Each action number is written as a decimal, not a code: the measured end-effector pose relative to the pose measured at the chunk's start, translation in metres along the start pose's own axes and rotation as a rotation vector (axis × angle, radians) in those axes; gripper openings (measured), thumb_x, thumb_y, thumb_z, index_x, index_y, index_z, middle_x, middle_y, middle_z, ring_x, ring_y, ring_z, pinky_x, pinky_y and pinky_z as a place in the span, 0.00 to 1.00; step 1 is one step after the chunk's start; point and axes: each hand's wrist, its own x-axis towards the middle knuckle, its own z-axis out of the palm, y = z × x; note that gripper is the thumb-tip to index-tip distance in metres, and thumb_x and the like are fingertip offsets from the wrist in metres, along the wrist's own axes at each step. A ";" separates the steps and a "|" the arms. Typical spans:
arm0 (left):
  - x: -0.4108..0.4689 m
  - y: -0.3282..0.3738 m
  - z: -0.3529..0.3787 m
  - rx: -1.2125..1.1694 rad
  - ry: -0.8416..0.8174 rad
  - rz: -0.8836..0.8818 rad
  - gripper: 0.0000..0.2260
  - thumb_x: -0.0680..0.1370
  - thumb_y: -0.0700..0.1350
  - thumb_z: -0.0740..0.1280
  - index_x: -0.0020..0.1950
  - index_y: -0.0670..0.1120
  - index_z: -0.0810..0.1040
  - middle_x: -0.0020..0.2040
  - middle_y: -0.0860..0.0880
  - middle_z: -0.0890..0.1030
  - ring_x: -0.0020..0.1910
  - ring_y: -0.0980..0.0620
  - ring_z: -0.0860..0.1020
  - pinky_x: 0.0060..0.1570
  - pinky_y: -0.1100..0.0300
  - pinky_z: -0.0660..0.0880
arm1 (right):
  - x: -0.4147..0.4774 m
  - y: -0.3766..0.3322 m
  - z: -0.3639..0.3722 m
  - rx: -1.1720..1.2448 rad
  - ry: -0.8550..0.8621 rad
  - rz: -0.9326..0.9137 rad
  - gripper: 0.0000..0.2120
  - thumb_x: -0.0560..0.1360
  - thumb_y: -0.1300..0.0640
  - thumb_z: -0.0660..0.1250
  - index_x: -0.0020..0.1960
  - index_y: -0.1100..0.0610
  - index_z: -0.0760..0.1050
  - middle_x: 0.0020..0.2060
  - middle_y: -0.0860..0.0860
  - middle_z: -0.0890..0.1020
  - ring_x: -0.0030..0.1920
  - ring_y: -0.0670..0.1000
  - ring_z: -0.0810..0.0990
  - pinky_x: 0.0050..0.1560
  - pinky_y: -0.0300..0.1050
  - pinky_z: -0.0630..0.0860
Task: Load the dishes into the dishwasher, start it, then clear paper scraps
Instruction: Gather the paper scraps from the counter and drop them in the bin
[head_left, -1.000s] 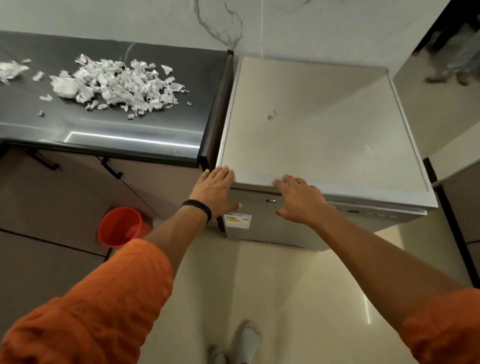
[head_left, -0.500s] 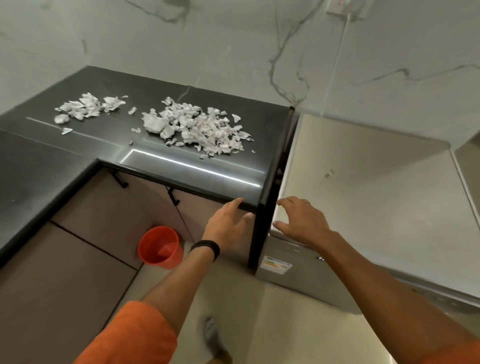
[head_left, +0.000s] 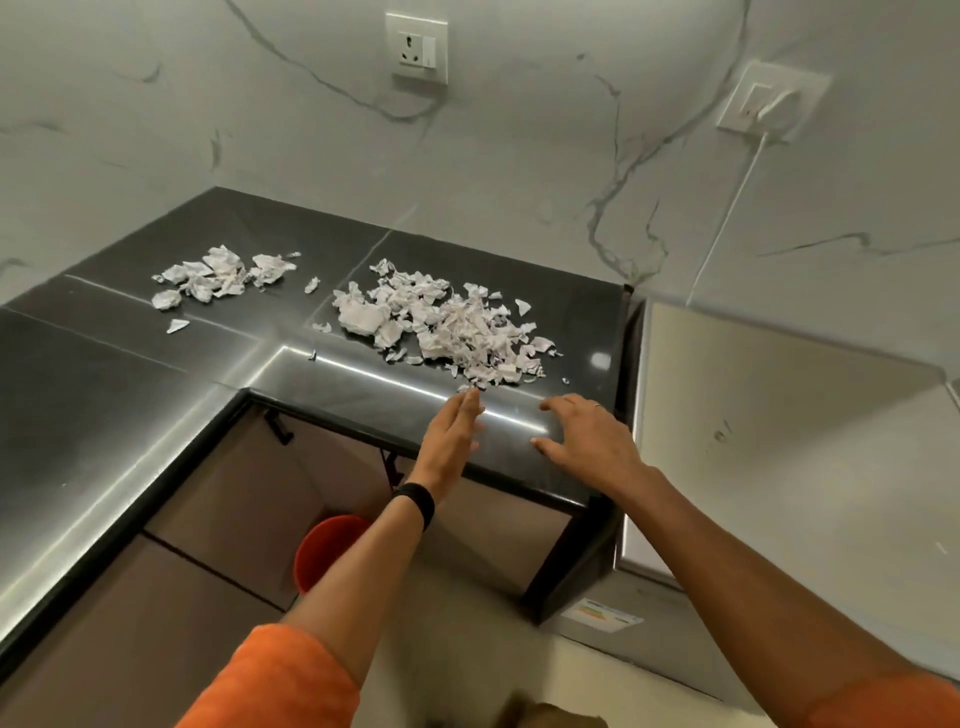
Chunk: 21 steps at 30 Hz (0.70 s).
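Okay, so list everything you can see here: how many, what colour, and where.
countertop: one, black, L-shaped, left and centre
large scrap pile: one, white paper, on the countertop near its right end
small scrap pile: one, white paper, on the countertop, left of the large pile
dishwasher: one, silver, right of the countertop
bucket: one, orange, on the floor below the countertop
empty socket: one, white, wall, top centre
plugged socket: one, white, white cord, wall above the dishwasher
wristband: one, black, left wrist
left hand: open, fingertips at the large pile's near edge
right hand: open, fingers spread, over the countertop's front edge
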 end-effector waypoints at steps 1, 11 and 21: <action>0.007 0.004 0.000 -0.054 -0.004 -0.022 0.27 0.82 0.64 0.57 0.76 0.50 0.70 0.69 0.48 0.77 0.65 0.50 0.78 0.62 0.51 0.76 | 0.006 0.000 -0.001 0.000 0.003 0.012 0.28 0.78 0.41 0.68 0.74 0.49 0.69 0.70 0.49 0.74 0.69 0.53 0.73 0.64 0.52 0.75; 0.087 0.015 0.006 -0.374 -0.002 -0.191 0.31 0.79 0.69 0.56 0.71 0.48 0.75 0.63 0.45 0.83 0.60 0.47 0.83 0.64 0.46 0.77 | 0.093 0.043 0.017 0.081 0.034 0.139 0.21 0.79 0.52 0.70 0.70 0.55 0.75 0.63 0.52 0.79 0.62 0.56 0.79 0.61 0.53 0.77; 0.163 0.009 0.025 -0.517 -0.017 -0.337 0.32 0.81 0.69 0.54 0.71 0.46 0.75 0.62 0.43 0.84 0.62 0.45 0.82 0.69 0.44 0.73 | 0.170 0.103 0.056 0.151 0.020 0.230 0.10 0.79 0.56 0.70 0.59 0.57 0.82 0.52 0.54 0.79 0.54 0.57 0.80 0.55 0.49 0.76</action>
